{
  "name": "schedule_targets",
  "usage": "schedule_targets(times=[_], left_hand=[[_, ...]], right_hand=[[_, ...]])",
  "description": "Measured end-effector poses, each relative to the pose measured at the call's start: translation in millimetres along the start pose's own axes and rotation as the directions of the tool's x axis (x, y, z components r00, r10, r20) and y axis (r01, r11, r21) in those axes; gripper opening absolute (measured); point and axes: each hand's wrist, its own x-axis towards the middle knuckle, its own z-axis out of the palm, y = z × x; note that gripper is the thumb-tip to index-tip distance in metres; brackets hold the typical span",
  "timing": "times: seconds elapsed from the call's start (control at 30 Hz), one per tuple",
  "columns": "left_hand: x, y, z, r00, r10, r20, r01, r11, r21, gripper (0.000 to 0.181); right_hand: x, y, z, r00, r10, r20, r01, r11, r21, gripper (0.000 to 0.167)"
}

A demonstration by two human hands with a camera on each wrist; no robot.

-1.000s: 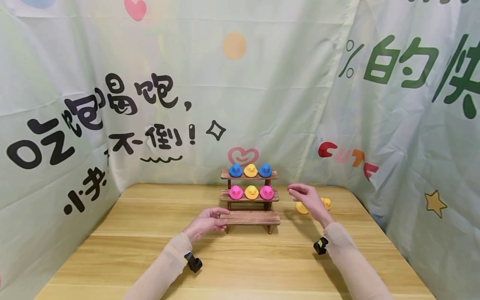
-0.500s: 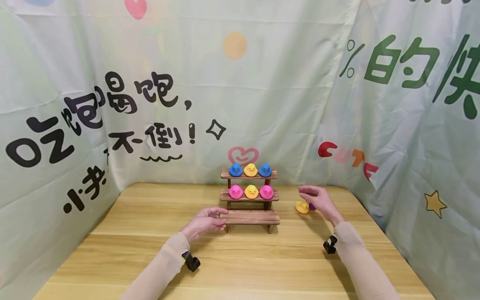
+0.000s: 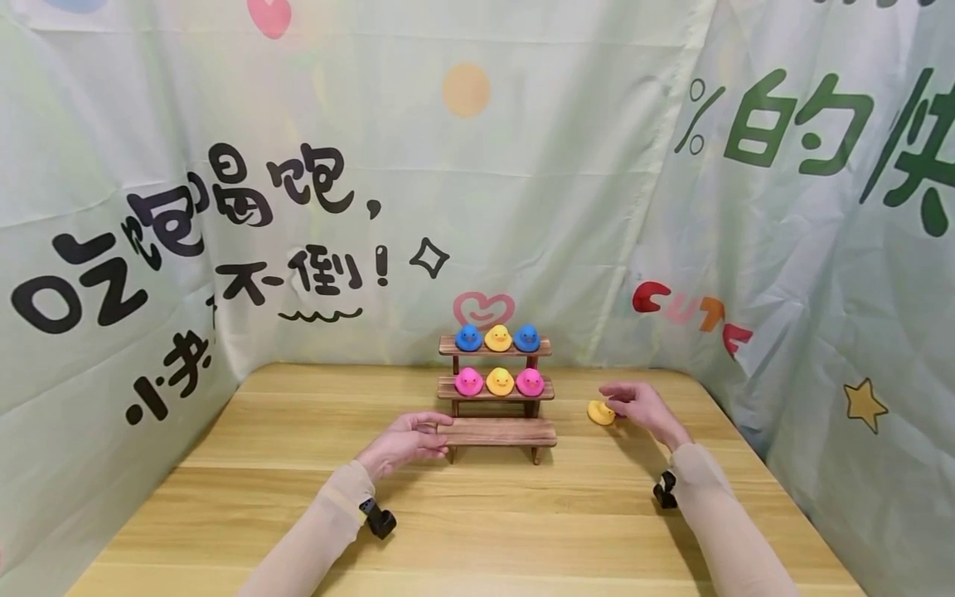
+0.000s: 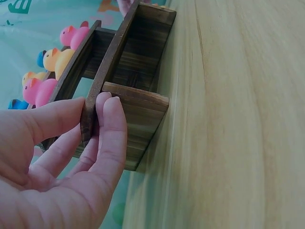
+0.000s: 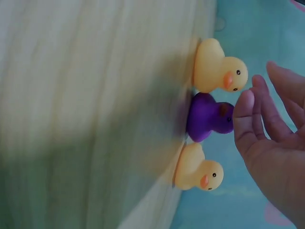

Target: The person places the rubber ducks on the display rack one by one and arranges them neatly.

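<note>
My left hand [image 3: 404, 441] pinches the left end of the lowest step of a three-step wooden display stand [image 3: 501, 431], thumb above and fingers below. To the right of the stand my right hand [image 3: 643, 410] hovers over several toy ducks with its fingers loosely extended. In the right wrist view its fingertips are close to a purple rubber duck [image 5: 202, 119], which sits between two yellow rubber ducks, one [image 5: 208, 67] on either side. Nothing is gripped there. The head view shows one yellow duck [image 3: 600, 413] well, while the hand hides most of the others.
On the stand's top step sit a blue duck [image 3: 468, 338], a yellow duck [image 3: 498, 338] and another blue one. The middle step bears a pink duck [image 3: 469, 381], a yellow one and another pink one. A printed curtain [image 3: 567, 207] surrounds the wooden table [image 3: 477, 531].
My right hand has moved right and then lowered toward the ducks beside the stand. My left hand keeps its hold on the lowest step, almost unmoved.
</note>
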Motion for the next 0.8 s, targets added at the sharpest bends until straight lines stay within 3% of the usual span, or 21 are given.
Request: schedule_targets(times=[0.23,0.57,0.8], left_hand=[[-0.9,-3.3,1.4,1.0,0.006,-0.005,-0.006,1.0,0.001,0.043],[-1.2,-3.0,0.3,0.999,0.018,-0.044,-0.017,1.0,0.02,0.042],[-1.7,-1.6,1.0,0.999,0.021,-0.044,-0.021,1.0,0.015,0.044]], right_hand=[[-2.6,7.6,0.2,1.0,-0.01,0.008,0.011,0.995,-0.098,0.035],[-2.7,10.4,2.3,0.997,0.008,0.071,-0.006,1.0,-0.026,0.039],[-0.7,15.2,4.4,0.995,0.023,0.098,-0.018,0.999,-0.045,0.043]])
